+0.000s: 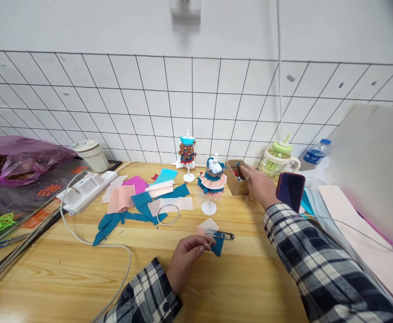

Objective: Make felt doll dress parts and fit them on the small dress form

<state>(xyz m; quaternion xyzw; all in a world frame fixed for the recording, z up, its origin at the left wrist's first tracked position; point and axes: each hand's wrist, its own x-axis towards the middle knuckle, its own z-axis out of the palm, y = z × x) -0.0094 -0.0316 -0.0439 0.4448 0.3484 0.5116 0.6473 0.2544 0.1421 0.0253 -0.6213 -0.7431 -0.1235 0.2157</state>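
My left hand (190, 256) is over the front of the table, thumb and fingertips pinched together on something too small to make out. Just beyond those fingertips lie thread snips (224, 234), a pale pink paper piece (208, 224) and a teal scrap (218, 246). At the right, my right hand (259, 183) reaches to the small cardboard box (237, 186), its fingers at the box's right rim; whether they hold anything is hidden. A mini mannequin (212, 180) in a teal and pink ruffled dress stands left of the box. Behind it is another mannequin (187, 153) in brown and blue.
Crepe paper pieces (120, 199) and a metal ring (168, 215) lie left of centre. A power strip (89, 190), its cable and a lidded cup (92, 156) are further left. A phone (290, 192), a green-lidded jug (277, 159) and a bottle (316, 152) stand at the right.
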